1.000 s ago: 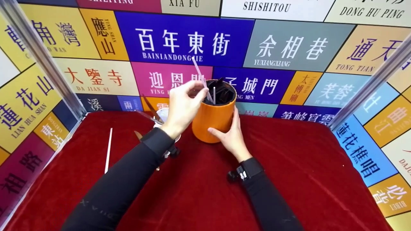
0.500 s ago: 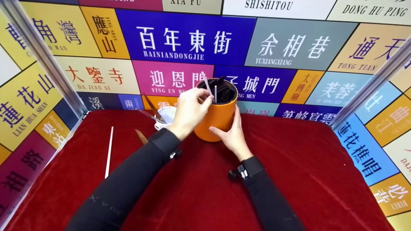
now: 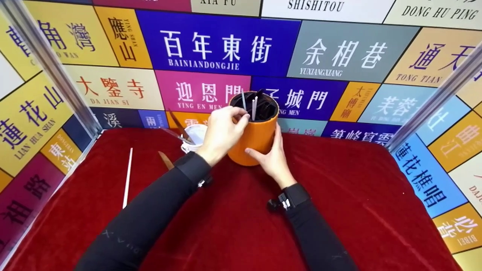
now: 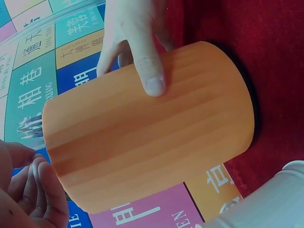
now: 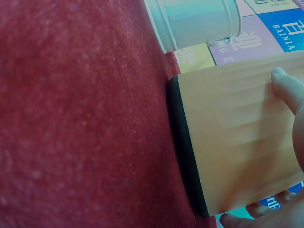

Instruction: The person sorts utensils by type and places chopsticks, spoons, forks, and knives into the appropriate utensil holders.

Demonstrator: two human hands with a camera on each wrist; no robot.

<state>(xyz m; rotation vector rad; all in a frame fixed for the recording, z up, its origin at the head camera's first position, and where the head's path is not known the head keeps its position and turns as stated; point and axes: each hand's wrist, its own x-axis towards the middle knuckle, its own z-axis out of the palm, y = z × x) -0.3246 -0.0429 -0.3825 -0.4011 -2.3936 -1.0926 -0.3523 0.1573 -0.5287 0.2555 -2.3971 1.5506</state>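
Note:
My left hand (image 3: 226,126) is at the near left rim of an orange cylindrical container (image 3: 250,143). Its thumb and index fingertips pinch a thin pale straw (image 3: 244,101) that slants up out of the opening. Beside it, two pale straws (image 3: 255,107) stand close together in the container. Dark pieces (image 3: 265,107) fill much of the inside. My right hand (image 3: 273,162) grips the container's right side, thumb across the front, fingers partly hidden behind. In the left wrist view the left fingertips (image 4: 39,159) meet just outside the rim. The container stands upright on its dark base.
A white cup (image 3: 196,135) holding long thin items stands left of the container. One white straw (image 3: 128,177) lies on the red cloth (image 3: 226,226) at the left. A brown pointed piece (image 3: 165,160) shows beside the left forearm. A lettered panel wall (image 3: 218,41) rises behind.
My left hand has come down to the rim, lowering the pale straw into the container. Two straws now stand together where one stood. My right hand keeps its grip.

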